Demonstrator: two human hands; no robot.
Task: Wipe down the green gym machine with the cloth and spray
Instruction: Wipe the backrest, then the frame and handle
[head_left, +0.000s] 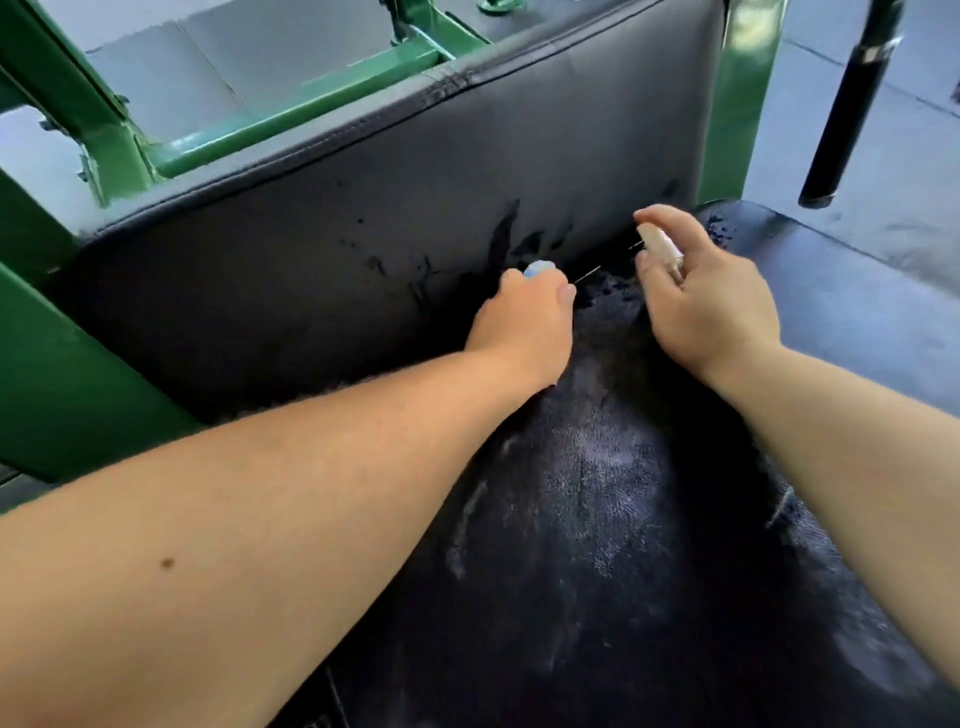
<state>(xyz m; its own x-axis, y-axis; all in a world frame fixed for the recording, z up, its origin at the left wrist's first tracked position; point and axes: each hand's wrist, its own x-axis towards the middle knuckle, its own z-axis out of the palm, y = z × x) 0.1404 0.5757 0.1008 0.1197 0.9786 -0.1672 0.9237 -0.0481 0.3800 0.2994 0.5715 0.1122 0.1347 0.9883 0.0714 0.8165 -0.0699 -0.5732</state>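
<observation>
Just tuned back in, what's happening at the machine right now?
A person is working on the green machine's frame padding with both hands. The right hand holds a small white spray bottle, finger on top, aimed at the foot of the back pad. The left hand grips a bunched pale cloth against that pad, near the crease with the seat pad. Dark, wet-looking streaks mark the back pad just above the cloth.

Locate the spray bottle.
Head view, right of centre: the spray bottle sits in the right hand, just above the seat pad, beside the left hand gripping the cloth.
</observation>
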